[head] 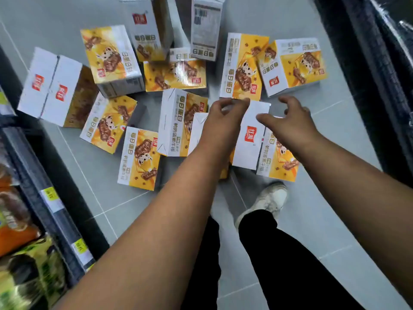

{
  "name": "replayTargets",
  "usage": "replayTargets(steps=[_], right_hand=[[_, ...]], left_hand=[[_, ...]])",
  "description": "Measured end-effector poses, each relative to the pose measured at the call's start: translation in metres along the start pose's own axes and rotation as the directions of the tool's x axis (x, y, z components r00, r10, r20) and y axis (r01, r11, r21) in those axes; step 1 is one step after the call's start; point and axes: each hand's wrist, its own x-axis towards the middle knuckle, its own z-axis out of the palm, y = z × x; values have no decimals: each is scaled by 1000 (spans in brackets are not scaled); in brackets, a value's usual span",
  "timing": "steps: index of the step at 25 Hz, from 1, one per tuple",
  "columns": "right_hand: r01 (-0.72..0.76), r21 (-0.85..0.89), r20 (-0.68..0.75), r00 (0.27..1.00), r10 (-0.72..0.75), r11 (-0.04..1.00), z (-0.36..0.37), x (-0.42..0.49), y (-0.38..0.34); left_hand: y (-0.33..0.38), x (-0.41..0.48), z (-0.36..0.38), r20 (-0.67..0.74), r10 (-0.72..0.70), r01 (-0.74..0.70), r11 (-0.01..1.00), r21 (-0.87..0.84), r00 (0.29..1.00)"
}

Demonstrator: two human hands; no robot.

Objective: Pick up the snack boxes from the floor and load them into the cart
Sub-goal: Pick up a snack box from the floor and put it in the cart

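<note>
Grey tiles make the floor [107, 204]. At the left edge stands a shelf [42, 166] with yellow price tags [50, 193] and snack bags [17, 227]. Yellow and white boxes [111, 54] lie scattered on the floor across the upper half of the frame, some flat, some on end. In the centre, the left hand [220, 124] curls its fingers over the upper left corner of one box [251, 139] with a white face and a red logo. The right hand [290, 126] is apart from the left, on the other side of this box. Its thumb lies over the white face and its fingers are spread, closed on nothing. Below it is a pale shoe [268, 198]. A dark frame [368, 63] runs along the right edge.
</note>
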Motion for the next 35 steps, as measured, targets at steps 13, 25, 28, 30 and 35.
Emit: replayTargets(steps=[13, 25, 28, 30, 35], right_hand=[[20, -519, -66, 996, -63, 854, 127, 181, 79], [52, -299, -271, 953, -137, 953, 59, 112, 58], [86, -52, -389, 916, -99, 995, 6, 57, 26], [157, 142, -466, 882, -74, 977, -33, 15, 1], [398, 535, -647, 760, 59, 745, -155, -117, -67]], left_hand=[[-170, 145, 76, -94, -43, 89, 819, 566, 995], [-124, 105, 59, -37, -138, 141, 898, 418, 990], [-79, 51, 51, 5, -98, 91, 944, 316, 995], [-40, 19, 42, -81, -23, 44, 962, 269, 996], [104, -97, 27, -151, 51, -31, 991, 128, 987]])
